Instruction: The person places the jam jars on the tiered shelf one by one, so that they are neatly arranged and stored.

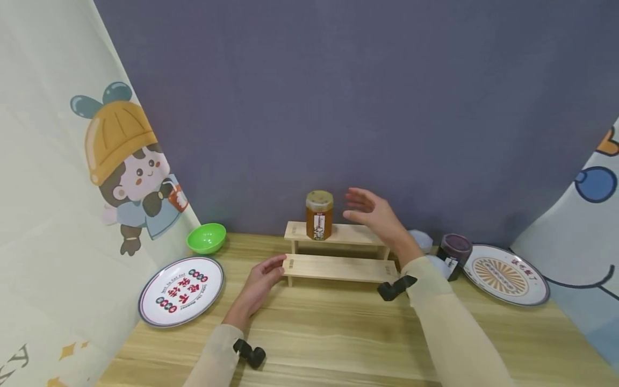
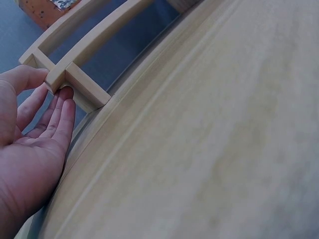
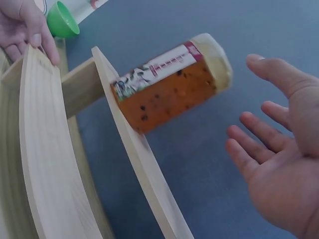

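Note:
A two-step wooden stand (image 1: 338, 266) sits toward the back of the table. On its upper board, left of centre, a jar (image 1: 319, 220) of amber contents with a pale lid and a label stands upright. My left hand (image 1: 259, 285) pinches the left end of the lower board, thumb above and fingers beneath, as the left wrist view shows. Just right of the jar, my right hand (image 1: 374, 216) is held with fingers spread and relaxed. A gap separates its fingertips from the jar (image 3: 167, 84) in the right wrist view, and nothing is in that hand.
A green bowl (image 1: 207, 238) and a printed plate (image 1: 181, 292) are at the left. To the right, a dark jar (image 1: 454, 252) stands beside another printed plate (image 1: 505, 274). Whitish items (image 1: 422, 241) show partly behind my right forearm. A dark cloth backdrop (image 1: 329, 107) rises behind.

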Motion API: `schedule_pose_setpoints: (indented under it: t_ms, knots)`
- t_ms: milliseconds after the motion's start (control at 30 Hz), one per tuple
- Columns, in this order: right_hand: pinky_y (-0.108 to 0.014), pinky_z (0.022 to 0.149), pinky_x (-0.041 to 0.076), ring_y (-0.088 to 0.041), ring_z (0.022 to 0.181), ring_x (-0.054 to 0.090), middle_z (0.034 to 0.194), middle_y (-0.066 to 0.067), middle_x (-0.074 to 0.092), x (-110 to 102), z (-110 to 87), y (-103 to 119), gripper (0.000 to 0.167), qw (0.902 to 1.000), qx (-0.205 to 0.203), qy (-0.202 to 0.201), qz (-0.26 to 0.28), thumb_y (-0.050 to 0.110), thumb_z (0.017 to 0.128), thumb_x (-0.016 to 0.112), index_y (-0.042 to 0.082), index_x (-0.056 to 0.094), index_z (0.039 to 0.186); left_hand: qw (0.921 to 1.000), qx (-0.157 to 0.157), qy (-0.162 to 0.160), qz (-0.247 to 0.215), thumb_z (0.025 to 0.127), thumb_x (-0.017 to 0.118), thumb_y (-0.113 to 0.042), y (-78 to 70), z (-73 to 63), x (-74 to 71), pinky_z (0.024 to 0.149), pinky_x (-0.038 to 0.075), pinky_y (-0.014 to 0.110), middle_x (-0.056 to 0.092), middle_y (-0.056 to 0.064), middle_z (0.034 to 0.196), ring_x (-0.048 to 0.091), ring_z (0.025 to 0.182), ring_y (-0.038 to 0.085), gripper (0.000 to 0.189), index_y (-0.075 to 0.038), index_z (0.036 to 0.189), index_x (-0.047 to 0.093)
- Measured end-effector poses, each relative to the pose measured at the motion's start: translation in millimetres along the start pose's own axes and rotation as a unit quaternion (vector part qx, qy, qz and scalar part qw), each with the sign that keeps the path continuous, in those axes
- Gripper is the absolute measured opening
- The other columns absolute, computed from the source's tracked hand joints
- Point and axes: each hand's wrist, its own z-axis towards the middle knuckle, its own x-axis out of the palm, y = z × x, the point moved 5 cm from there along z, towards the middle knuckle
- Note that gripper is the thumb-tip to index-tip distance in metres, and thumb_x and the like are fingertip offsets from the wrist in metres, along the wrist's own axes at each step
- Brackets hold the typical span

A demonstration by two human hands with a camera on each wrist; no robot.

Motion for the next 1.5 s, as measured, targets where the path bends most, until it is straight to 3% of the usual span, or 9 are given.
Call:
schedule_pose_setpoints:
  t_ms: [100,300,433,500,600,733,900,1167,1500]
  knots:
    - [-0.055,0.118,0.044,-0.031,0.149,0.043,0.162,-0.008,0.045,-12.9,-10.6,-2.8,0.079,0.9999,0.006,-0.004,-0.008,0.032,0.095,0.076,0.019,0.035,0.161,1.0,0.001,0.002,0.001,0.098,0.062,-0.004,0.3,0.3,-0.9,0.104,0.053,0.025,0.055,0.015,0.15,0.055,0.127,0.017,0.047,-0.004,0.145,0.056]
    - [-0.025,0.107,0.053,-0.034,0.148,0.043,0.163,-0.01,0.043,-37.1,-38.0,-12.1,0.08,0.9994,0.01,-0.016,-0.03,0.033,0.096,0.075,0.015,0.033,0.162,0.9999,0.001,0.009,0.006,0.098,0.063,-0.005,1.2,0.8,-0.3,0.108,0.052,0.028,0.053,0.015,0.152,0.054,0.132,0.02,0.048,-0.004,0.146,0.056]
    - [-0.013,0.1,0.051,-0.037,0.148,0.042,0.163,-0.014,0.042,-50.4,-56.4,-19.7,0.078,0.9988,0.009,-0.027,-0.039,0.034,0.097,0.073,0.015,0.033,0.162,0.9999,0.002,0.009,0.007,0.099,0.062,-0.005,0.4,0.0,-0.6,0.106,0.052,0.026,0.052,0.015,0.153,0.053,0.132,0.02,0.047,-0.004,0.146,0.055]
    - [-0.011,0.1,0.051,-0.035,0.147,0.044,0.163,-0.016,0.042,-57.4,-65.7,-24.7,0.075,0.9984,0.009,-0.037,-0.042,0.033,0.097,0.073,0.017,0.035,0.161,0.9999,0.003,0.012,0.012,0.099,0.062,-0.006,0.3,-0.2,-0.7,0.105,0.053,0.024,0.052,0.015,0.153,0.053,0.132,0.019,0.048,-0.004,0.146,0.055]
    - [-0.012,0.101,0.051,-0.022,0.142,0.05,0.16,-0.012,0.046,-66.2,-80.8,-32.1,0.071,0.998,0.005,-0.048,-0.041,0.03,0.099,0.071,0.018,0.037,0.16,0.9999,0.001,0.013,0.009,0.099,0.062,-0.005,0.8,-0.7,-1.3,0.105,0.053,0.024,0.052,0.016,0.153,0.053,0.131,0.019,0.048,-0.004,0.146,0.055]
    - [-0.013,0.1,0.052,-0.005,0.135,0.053,0.152,0.006,0.052,-74.5,-100.5,-38.2,0.067,0.998,-0.002,-0.053,-0.034,0.024,0.101,0.068,0.017,0.037,0.16,0.9999,0.0,0.01,0.008,0.099,0.062,-0.005,0.7,-0.4,-1.6,0.105,0.053,0.024,0.052,0.016,0.152,0.054,0.13,0.019,0.048,-0.004,0.146,0.055]
    - [-0.012,0.097,0.053,0.0,0.132,0.055,0.143,0.019,0.055,-85.7,-120.1,-43.2,0.064,0.9978,-0.009,-0.061,-0.027,0.02,0.102,0.066,0.015,0.037,0.159,0.9999,-0.002,0.008,0.01,0.099,0.062,-0.005,0.7,0.4,-1.3,0.107,0.052,0.026,0.053,0.015,0.152,0.054,0.13,0.019,0.048,-0.005,0.146,0.055]
    - [-0.01,0.095,0.053,0.001,0.126,0.059,0.138,0.018,0.061,-102.9,-143.1,-52.4,0.06,0.9962,-0.036,-0.08,-0.002,0.007,0.101,0.064,0.008,0.041,0.156,1.0,-0.004,0.005,0.002,0.1,0.06,-0.003,0.4,-0.1,-0.8,0.107,0.052,0.027,0.052,0.016,0.152,0.052,0.133,0.02,0.045,-0.003,0.144,0.057]
    - [-0.005,0.095,0.049,0.009,0.123,0.058,0.139,0.016,0.062,-117.5,-166.9,-80.0,0.058,0.994,-0.011,-0.106,-0.025,0.007,0.101,0.065,0.009,0.043,0.155,0.9999,-0.003,0.008,-0.008,0.1,0.06,-0.002,-0.4,-0.6,-0.1,0.102,0.053,0.023,0.052,0.016,0.152,0.053,0.128,0.017,0.045,-0.002,0.145,0.056]
